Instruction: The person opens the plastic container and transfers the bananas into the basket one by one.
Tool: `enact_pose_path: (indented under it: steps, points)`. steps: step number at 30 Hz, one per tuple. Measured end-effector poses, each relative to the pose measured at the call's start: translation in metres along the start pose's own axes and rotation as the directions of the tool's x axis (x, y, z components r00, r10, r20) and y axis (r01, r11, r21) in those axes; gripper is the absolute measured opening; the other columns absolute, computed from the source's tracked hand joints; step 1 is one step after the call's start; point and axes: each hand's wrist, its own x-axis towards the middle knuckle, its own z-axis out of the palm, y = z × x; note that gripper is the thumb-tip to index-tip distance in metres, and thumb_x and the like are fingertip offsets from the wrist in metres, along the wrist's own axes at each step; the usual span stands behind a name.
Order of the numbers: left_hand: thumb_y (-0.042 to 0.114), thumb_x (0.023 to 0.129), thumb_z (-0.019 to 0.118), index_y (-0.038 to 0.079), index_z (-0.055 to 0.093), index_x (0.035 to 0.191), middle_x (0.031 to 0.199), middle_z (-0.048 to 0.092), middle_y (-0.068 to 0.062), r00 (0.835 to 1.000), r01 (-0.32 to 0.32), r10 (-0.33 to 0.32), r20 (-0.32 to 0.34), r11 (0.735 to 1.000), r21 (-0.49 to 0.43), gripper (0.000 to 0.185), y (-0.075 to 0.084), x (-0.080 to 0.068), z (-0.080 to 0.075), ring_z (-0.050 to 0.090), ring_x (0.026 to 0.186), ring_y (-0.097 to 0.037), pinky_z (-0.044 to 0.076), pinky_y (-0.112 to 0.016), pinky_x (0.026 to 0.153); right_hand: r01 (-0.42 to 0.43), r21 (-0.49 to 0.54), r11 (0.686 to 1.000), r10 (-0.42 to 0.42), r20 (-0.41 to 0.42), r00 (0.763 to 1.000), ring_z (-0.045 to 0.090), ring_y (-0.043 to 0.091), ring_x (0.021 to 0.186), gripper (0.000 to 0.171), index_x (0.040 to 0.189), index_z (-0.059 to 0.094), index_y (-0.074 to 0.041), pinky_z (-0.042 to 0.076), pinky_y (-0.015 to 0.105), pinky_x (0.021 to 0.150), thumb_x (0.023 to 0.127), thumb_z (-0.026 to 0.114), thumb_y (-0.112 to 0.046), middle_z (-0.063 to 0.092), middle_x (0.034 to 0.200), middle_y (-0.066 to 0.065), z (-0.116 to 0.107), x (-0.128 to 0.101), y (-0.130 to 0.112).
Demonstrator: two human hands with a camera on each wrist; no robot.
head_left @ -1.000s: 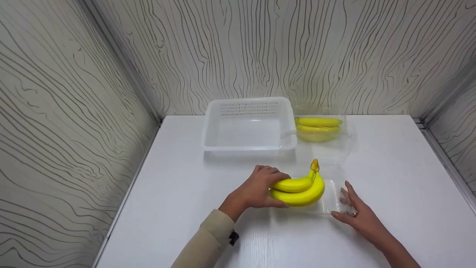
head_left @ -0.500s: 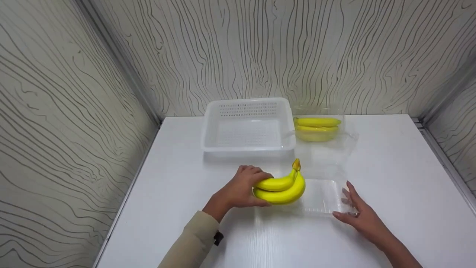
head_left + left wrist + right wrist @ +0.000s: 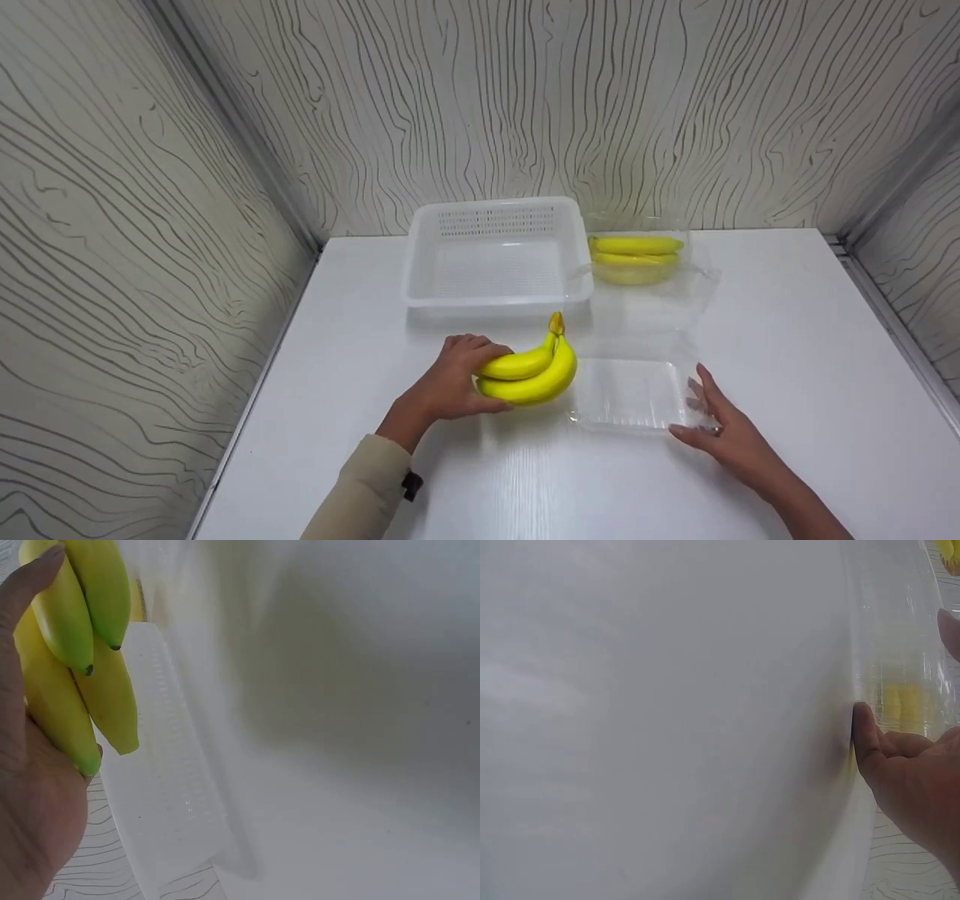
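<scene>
In the head view my left hand (image 3: 456,381) grips a bunch of yellow bananas (image 3: 531,381), its stem pointing up and away. The bunch hangs over the table, just left of a clear plastic clamshell box (image 3: 626,394). Several bananas (image 3: 60,622) with greenish tips show beside the left palm in the left wrist view. My right hand (image 3: 724,435) holds the box's right end, thumb at the near corner and fingers at the side. Seen from the right wrist, the thumb and fingers (image 3: 870,731) lie against the box's clear wall.
A white plastic basket (image 3: 495,301) with slotted walls stands at the back of the table (image 3: 525,480). To its right is another clear box holding yellow bananas (image 3: 637,259), its transparent lid flap spread toward me. Wood-grain patterned walls (image 3: 480,112) enclose the table.
My left hand has carried the bananas leftward from over the clear box to beside it, uncovering the box. The right hand has stayed at the box's right end.
</scene>
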Motion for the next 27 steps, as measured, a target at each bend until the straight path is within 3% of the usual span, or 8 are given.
enact_pose_path:
  steps: [8, 13, 20, 27]
  points:
    - [0.058, 0.079, 0.088, 0.030, 0.066, 0.137, 0.124, 0.070, 0.009, 0.997, 0.058, -0.059, -0.043, 0.998, -0.028, 0.068, -0.010, 0.000, -0.009, 0.058, 0.120, -0.015, 0.038, -0.048, 0.116, 0.000, -0.015, 1.000, 0.000, -0.009, 1.000, 0.037, 0.051, 0.156, 0.112, 0.173, -0.008, -0.021, 0.051, 0.062, 0.113, 0.099, 0.073, -0.049, 0.024, 0.176, 0.025, -0.001, 0.000, 0.002]
    - [0.062, 0.081, 0.086, 0.028, 0.064, 0.138, 0.126, 0.070, 0.009, 0.991, 0.101, -0.102, -0.091, 0.995, -0.019, 0.069, -0.012, 0.005, -0.014, 0.059, 0.118, -0.015, 0.039, -0.045, 0.113, -0.020, -0.032, 0.999, 0.020, 0.000, 1.000, 0.035, 0.052, 0.157, 0.115, 0.172, -0.010, -0.021, 0.047, 0.067, 0.116, 0.098, 0.071, -0.054, 0.021, 0.176, 0.025, -0.001, 0.001, 0.001]
    - [0.064, 0.082, 0.084, 0.027, 0.064, 0.140, 0.122, 0.069, 0.006, 0.969, 0.178, -0.167, -0.182, 0.983, 0.050, 0.071, -0.011, 0.018, -0.022, 0.058, 0.111, -0.017, 0.044, -0.042, 0.104, -0.026, -0.033, 0.999, 0.026, 0.009, 1.000, 0.033, 0.054, 0.158, 0.116, 0.172, -0.011, -0.021, 0.044, 0.070, 0.117, 0.098, 0.072, -0.054, 0.020, 0.176, 0.026, -0.001, 0.002, -0.001]
    - [0.061, 0.082, 0.085, 0.024, 0.064, 0.139, 0.119, 0.070, 0.002, 0.939, 0.249, -0.225, -0.261, 0.967, 0.059, 0.071, -0.012, 0.038, -0.035, 0.059, 0.105, -0.019, 0.046, -0.041, 0.099, -0.006, -0.027, 1.000, 0.006, -0.002, 1.000, 0.034, 0.054, 0.156, 0.113, 0.173, -0.009, -0.020, 0.046, 0.069, 0.115, 0.099, 0.071, -0.051, 0.022, 0.175, 0.027, -0.002, 0.002, -0.001]
